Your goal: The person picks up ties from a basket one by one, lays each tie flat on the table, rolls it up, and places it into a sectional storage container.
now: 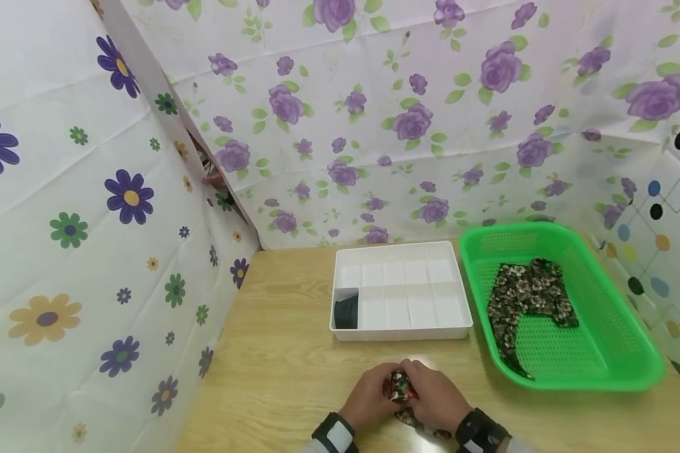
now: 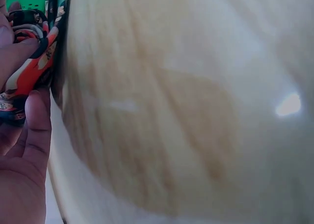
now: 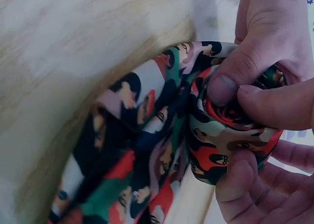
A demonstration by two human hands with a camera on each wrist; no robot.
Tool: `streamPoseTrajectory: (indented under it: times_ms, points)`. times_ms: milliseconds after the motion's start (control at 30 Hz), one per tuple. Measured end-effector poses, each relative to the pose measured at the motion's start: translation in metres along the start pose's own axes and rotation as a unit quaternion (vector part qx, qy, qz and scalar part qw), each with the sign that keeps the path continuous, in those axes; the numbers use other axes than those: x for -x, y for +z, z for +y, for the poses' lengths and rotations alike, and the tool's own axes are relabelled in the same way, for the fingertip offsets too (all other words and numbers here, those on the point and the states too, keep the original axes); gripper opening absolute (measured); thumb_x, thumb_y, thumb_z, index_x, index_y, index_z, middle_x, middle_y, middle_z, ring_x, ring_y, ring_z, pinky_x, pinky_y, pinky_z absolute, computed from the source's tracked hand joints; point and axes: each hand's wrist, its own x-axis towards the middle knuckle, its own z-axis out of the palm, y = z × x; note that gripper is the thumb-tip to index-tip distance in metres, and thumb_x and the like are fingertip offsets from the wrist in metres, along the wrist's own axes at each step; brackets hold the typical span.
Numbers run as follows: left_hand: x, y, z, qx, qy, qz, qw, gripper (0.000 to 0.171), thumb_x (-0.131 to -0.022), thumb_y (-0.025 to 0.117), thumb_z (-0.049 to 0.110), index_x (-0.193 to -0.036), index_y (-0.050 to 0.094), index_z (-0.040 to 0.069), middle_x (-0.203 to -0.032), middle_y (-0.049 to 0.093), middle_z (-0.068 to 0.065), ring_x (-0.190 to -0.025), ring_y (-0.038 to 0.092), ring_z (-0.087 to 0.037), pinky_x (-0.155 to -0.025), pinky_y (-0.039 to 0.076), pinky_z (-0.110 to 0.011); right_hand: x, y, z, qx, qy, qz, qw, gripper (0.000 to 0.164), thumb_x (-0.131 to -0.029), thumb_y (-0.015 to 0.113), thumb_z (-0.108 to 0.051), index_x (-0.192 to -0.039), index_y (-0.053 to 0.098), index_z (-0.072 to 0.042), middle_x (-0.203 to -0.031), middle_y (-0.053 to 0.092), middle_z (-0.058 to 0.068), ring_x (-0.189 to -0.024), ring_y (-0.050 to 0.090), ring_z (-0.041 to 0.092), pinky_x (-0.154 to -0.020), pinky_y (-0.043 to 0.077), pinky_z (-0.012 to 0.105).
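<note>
Printed cloth (image 3: 147,135), partly rolled
One end is wound into a coil between the left grip (image 1: 371,397) and the right grip (image 1: 437,396); the rest trails loose and creased over the counter (image 1: 277,352), patterned with cartoon faces in red, green, white and black.

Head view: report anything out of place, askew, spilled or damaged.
One oddity: the left sheet and back sheet leave a gap partway up their shared edge, and something too small to identify shows through. Nothing looks spilled; the tray and basket sit flat on the table.
</note>
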Motion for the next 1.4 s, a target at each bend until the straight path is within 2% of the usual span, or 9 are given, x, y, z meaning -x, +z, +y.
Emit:
streamPoseTrajectory:
  times_ms: [133, 233, 367, 467, 633, 767, 1000, 1300, 1400]
  points:
    - [0.001, 0.0, 0.0, 0.008, -0.001, -0.003, 1.0, 0.06, -0.086, 0.085, 0.038, -0.139, 0.061, 0.026, -0.136, 0.067, 0.007, -0.121, 0.062, -0.003, -0.099, 0.054, -0.025, 0.001, 0.002, 0.002, -0.005, 0.009, 0.002, 1.0, 0.045, -0.083, 0.077, -0.005, -0.119, 0.054, -0.021, -0.094, 0.055, -0.009, -0.074, 0.051, 0.006, -0.063, 0.045, 0.026]
    - [0.003, -0.004, -0.001, 0.047, -0.007, -0.035, 0.9982, 0.067, -0.085, 0.087, 0.035, -0.144, 0.057, 0.029, -0.136, 0.065, 0.008, -0.116, 0.06, -0.001, -0.096, 0.053, -0.022, 0.003, 0.004, 0.002, -0.001, 0.004, 0.016, 1.0, 0.045, -0.082, 0.076, -0.003, -0.117, 0.054, -0.021, -0.093, 0.056, -0.009, -0.075, 0.053, 0.006, -0.064, 0.046, 0.026]
    - [0.006, -0.013, -0.003, 0.143, -0.029, -0.092, 0.9851, 0.076, -0.082, 0.087, 0.018, -0.149, 0.053, 0.032, -0.124, 0.065, 0.007, -0.097, 0.061, -0.001, -0.082, 0.055, -0.02, 0.004, 0.006, 0.002, 0.001, -0.001, 0.029, 1.0, 0.043, -0.082, 0.074, 0.0, -0.111, 0.054, -0.023, -0.09, 0.054, -0.011, -0.073, 0.051, 0.005, -0.063, 0.045, 0.025]
    - [0.007, -0.017, -0.003, 0.183, -0.045, -0.105, 0.9764, 0.077, -0.083, 0.086, 0.009, -0.15, 0.053, 0.028, -0.115, 0.067, 0.006, -0.089, 0.065, -0.001, -0.078, 0.058, -0.02, 0.005, 0.006, 0.001, -0.003, 0.004, 0.034, 0.999, 0.042, -0.082, 0.074, 0.001, -0.108, 0.054, -0.024, -0.087, 0.052, -0.013, -0.071, 0.048, 0.003, -0.063, 0.043, 0.023]
    - [0.008, -0.013, -0.003, 0.159, -0.037, -0.078, 0.9835, 0.077, -0.082, 0.088, 0.011, -0.151, 0.053, 0.017, -0.125, 0.069, 0.001, -0.091, 0.064, 0.004, -0.08, 0.058, -0.017, 0.006, 0.009, 0.001, -0.012, 0.013, 0.048, 0.999, 0.043, -0.082, 0.076, 0.0, -0.111, 0.057, -0.025, -0.094, 0.059, -0.013, -0.08, 0.057, 0.003, -0.069, 0.05, 0.025]
    - [0.01, -0.009, -0.005, 0.145, -0.025, -0.054, 0.9877, 0.074, -0.084, 0.087, 0.014, -0.15, 0.054, 0.014, -0.126, 0.07, -0.003, -0.091, 0.063, 0.005, -0.081, 0.058, -0.018, 0.007, 0.014, 0.004, -0.053, 0.037, 0.057, 0.996, 0.043, -0.083, 0.077, -0.002, -0.114, 0.058, -0.025, -0.102, 0.064, -0.011, -0.089, 0.062, 0.006, -0.074, 0.054, 0.029]
    - [0.01, -0.007, -0.009, 0.173, -0.028, -0.044, 0.9835, 0.072, -0.085, 0.085, 0.011, -0.15, 0.054, 0.012, -0.121, 0.072, -0.004, -0.089, 0.065, 0.004, -0.08, 0.059, -0.018, 0.003, 0.013, 0.006, -0.154, 0.075, 0.059, 0.983, 0.041, -0.081, 0.08, -0.004, -0.11, 0.058, -0.023, -0.101, 0.068, -0.005, -0.092, 0.064, 0.012, -0.076, 0.054, 0.033]
    - [0.009, -0.005, -0.013, 0.178, -0.034, -0.024, 0.9832, 0.066, -0.081, 0.088, 0.01, -0.141, 0.061, 0.019, -0.106, 0.071, 0.003, -0.08, 0.065, 0.001, -0.072, 0.058, -0.02, 0.005, 0.021, 0.009, -0.118, 0.06, 0.079, 0.988, 0.046, -0.082, 0.075, -0.001, -0.115, 0.06, -0.028, -0.104, 0.068, -0.01, -0.092, 0.064, 0.008, -0.077, 0.054, 0.031]
    - [0.008, -0.005, -0.013, 0.167, -0.033, -0.016, 0.9852, 0.064, -0.083, 0.086, 0.009, -0.141, 0.061, 0.017, -0.11, 0.072, 0.0, -0.082, 0.064, 0.002, -0.073, 0.057, -0.019, 0.007, 0.03, 0.017, -0.153, 0.077, 0.093, 0.981, 0.049, -0.083, 0.075, 0.001, -0.116, 0.058, -0.03, -0.098, 0.066, -0.009, -0.081, 0.059, 0.005, -0.07, 0.049, 0.025]
